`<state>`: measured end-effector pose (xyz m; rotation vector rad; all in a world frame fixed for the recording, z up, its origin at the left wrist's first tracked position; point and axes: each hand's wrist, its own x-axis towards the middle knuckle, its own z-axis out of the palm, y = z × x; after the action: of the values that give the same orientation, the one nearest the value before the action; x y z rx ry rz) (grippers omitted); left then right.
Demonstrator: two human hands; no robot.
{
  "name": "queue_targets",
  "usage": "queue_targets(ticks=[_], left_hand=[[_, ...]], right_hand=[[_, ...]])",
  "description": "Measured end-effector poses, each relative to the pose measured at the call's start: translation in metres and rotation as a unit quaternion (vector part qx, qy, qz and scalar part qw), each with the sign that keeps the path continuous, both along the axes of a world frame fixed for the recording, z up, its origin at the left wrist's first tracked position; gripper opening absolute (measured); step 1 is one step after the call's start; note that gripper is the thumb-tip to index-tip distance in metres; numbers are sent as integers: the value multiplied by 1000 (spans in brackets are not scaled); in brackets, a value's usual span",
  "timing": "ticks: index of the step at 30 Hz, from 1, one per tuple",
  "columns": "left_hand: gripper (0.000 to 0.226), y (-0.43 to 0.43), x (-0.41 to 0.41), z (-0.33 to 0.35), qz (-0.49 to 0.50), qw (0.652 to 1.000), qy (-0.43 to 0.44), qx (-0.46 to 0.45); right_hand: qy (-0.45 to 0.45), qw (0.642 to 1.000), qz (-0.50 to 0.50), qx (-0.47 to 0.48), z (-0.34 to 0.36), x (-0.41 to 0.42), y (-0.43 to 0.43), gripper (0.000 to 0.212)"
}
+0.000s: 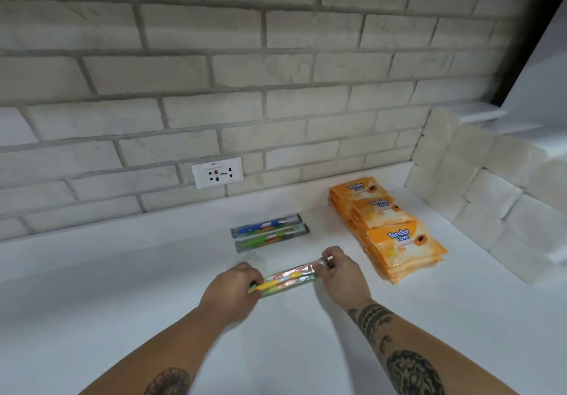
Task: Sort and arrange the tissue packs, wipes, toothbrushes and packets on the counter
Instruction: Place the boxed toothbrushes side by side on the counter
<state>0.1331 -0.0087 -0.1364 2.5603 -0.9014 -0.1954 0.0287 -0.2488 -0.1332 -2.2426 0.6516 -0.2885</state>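
Pale brick wall (pixel 233 66) across the back, turning into a low brick ledge (pixel 478 198) on the right. White counter (pixel 101 296) below, bare over most of its left and near parts. White wall socket (pixel 217 172) set low in the bricks, just above the counter's back edge.

Orange wipes packs (pixel 395 229) stacked in overlapping piles on the right side of the counter, running from near the wall toward the front, close beside the brick ledge but apart from it. Printed "Tender Love" on the top packs.

Two tattooed forearms reaching in from the bottom edge. Left hand (pixel 228 292) closed around the near end of a wrapped toothbrush with a yellow handle (pixel 287 276); right hand (pixel 340 275) pinching the far end of the same wrapper between fingertips. Held low over the counter, tilted, between the two hands; touching the surface or not, cannot tell.

Behind it, two more wrapped toothbrushes lying side by side, nearly parallel: blue toothbrush (pixel 266 225) nearer the wall, green toothbrush (pixel 271 237) just in front, touching or almost so. Nothing between these and the held one; wipes packs well clear to the right.
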Motion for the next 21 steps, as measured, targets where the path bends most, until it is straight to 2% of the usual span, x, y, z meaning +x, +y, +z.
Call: queue_targets(ticks=[2,7,15,21], left_hand=[[23,-1,3,-10,6,999,-26,19],[21,-6,15,-25,27,996,-80,30],[25,-23,36,-32,75,988,-123,52],[25,-35,49,-30,91,984,-140,65]], right_hand=[[15,999,18,-49,-14,7,-1,13],[37,983,32,-178,-33,20,-3,23],[29,993,4,-115,-31,59,-17,27],[34,992,-5,-125,-30,83,-26,32]])
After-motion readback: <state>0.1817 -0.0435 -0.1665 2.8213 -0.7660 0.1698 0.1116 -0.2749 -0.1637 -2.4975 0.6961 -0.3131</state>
